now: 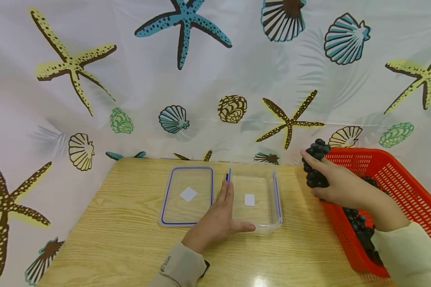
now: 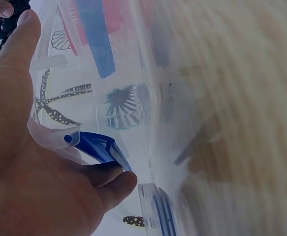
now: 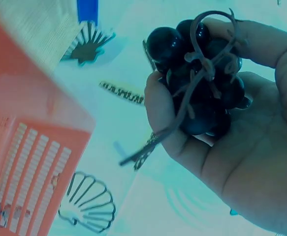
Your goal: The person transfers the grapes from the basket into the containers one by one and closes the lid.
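My right hand (image 1: 344,185) holds a bunch of dark grapes (image 1: 315,177) up at the far left corner of the red basket (image 1: 339,237). In the right wrist view the fingers curl round the grapes (image 3: 197,115), and a bare curved stem sticks out. A clear plastic container (image 1: 262,215) stands uncovered on the table, with a white label in its base. Against its left side rests my left hand (image 1: 217,221), fingers extended along the wall and thumb over the front rim. The left wrist view shows the fingertips at a blue clip (image 2: 96,147).
More dark grapes (image 1: 360,235) lie in the basket, partly hidden by the right forearm. Left of the container a clear lid (image 1: 172,213) with a blue seal lies flat on the wooden table (image 1: 122,231). Behind hangs a cloth (image 1: 215,139) printed with shells and starfish.
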Available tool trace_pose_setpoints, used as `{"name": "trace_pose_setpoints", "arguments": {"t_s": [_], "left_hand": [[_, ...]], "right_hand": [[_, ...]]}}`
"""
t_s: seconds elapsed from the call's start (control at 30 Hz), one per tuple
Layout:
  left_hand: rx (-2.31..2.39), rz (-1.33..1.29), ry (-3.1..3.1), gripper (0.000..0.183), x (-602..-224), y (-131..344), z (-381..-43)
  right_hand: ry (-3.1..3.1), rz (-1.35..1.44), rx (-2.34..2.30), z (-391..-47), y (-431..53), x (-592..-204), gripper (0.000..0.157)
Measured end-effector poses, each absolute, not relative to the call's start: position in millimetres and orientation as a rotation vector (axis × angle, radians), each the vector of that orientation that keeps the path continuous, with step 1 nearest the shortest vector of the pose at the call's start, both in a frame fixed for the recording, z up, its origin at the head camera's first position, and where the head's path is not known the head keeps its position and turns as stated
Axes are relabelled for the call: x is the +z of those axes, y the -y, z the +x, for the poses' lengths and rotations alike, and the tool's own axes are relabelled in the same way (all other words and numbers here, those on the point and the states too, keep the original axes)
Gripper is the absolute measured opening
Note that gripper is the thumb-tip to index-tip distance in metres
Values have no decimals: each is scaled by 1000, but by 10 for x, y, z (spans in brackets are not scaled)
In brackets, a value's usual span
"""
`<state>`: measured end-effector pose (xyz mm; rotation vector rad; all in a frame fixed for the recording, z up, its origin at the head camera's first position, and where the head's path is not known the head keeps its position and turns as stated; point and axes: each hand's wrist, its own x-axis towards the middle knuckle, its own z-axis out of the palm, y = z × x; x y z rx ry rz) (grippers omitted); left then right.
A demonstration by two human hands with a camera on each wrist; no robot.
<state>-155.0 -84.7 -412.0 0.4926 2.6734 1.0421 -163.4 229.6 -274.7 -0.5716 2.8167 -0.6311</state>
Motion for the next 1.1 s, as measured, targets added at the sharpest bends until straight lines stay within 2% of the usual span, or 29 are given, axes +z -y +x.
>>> {"name": "trace_pose_setpoints", "arguments": {"t_s": [0.33, 0.7, 1.1], "left_hand": [[1012, 491, -2691, 132, -4117, 834, -1558], [955, 488, -2722, 132, -4106, 809, -1573], [951, 484, -2729, 132, -4109, 808, -1568]], "right_hand": [[-2735, -577, -730, -1658, -1983, -2852, 97], [-2793, -709, -637, -1697, -1725, -2946, 93], [-2762, -741, -614, -1800, -1326, -3226, 90]]}}
